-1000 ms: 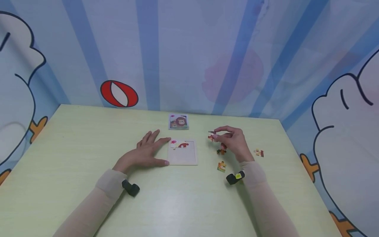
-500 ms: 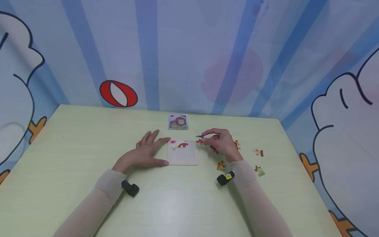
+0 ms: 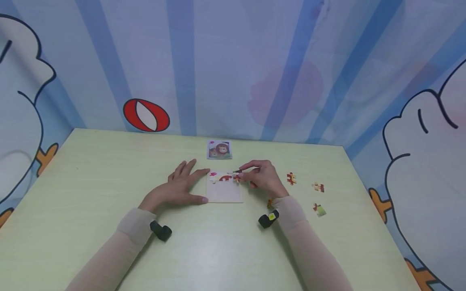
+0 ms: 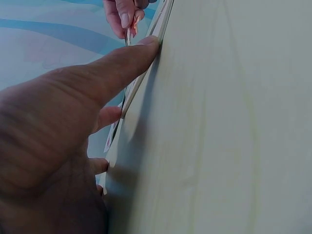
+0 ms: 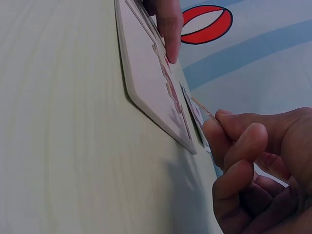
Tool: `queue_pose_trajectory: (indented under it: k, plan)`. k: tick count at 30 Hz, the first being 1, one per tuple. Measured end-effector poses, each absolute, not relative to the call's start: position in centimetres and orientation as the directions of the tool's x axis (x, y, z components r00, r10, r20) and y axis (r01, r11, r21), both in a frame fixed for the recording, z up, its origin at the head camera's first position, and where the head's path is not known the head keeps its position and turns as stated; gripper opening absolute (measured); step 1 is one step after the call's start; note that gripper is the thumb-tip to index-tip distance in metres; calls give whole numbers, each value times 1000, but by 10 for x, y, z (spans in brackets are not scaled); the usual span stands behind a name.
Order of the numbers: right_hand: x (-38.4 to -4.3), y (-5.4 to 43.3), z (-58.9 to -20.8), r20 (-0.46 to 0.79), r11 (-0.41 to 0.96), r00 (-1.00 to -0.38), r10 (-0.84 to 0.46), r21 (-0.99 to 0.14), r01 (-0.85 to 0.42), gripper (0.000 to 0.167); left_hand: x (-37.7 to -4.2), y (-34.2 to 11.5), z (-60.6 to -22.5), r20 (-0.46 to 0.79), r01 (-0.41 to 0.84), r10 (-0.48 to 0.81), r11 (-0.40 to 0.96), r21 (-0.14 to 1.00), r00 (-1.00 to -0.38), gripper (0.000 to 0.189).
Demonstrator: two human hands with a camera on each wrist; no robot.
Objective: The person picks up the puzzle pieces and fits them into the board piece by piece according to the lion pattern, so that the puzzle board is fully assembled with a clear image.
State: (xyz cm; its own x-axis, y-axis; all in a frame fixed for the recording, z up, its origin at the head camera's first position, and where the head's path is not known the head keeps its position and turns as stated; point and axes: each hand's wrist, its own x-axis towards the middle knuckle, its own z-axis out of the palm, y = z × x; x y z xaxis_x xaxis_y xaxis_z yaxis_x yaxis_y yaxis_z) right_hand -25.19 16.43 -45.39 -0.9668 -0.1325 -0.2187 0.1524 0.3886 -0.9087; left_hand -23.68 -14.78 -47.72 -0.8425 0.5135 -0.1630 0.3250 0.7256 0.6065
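A square white puzzle tray (image 3: 223, 195) lies mid-table, with joined puzzle pieces (image 3: 221, 177) along its far edge at the left. Pinched between the thumb and index finger of my right hand (image 3: 265, 178) is a brown-and-white puzzle piece (image 3: 236, 178), held over the tray's far right corner. The right wrist view catches that piece edge-on, as a thin strip (image 5: 204, 109) at the fingertips. My left hand (image 3: 176, 190) lies with spread fingers at the tray's left side; its thumb and index fingertip touch the tray's edge. In the left wrist view the thumb (image 4: 122, 61) presses that rim.
Behind the tray lies a picture card (image 3: 219, 150) with a lion on it. Loose puzzle pieces lie to the right: one orange (image 3: 291, 178), one pale and red (image 3: 318, 187), one greenish (image 3: 319, 209). Another piece (image 3: 270, 203) is partly hidden by the right wrist.
My right hand has moved left with the puzzle piece, from right of the tray to over its far right corner, uncovering loose pieces behind it. My left hand stays put.
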Motion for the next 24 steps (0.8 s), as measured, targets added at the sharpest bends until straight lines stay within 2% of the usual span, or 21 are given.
queue_pose_trajectory:
  k: [16, 24]
  plan:
    - [-256, 148, -461, -199, 464, -975, -94, -876, 134, 16, -237, -145, -473, -178, 330, 514, 741, 585, -839, 97]
    - [-258, 143, -459, -186, 557, -978, -91, -824, 105, 14, -237, -146, -474, -177, 333, 511, 747, 576, -841, 97]
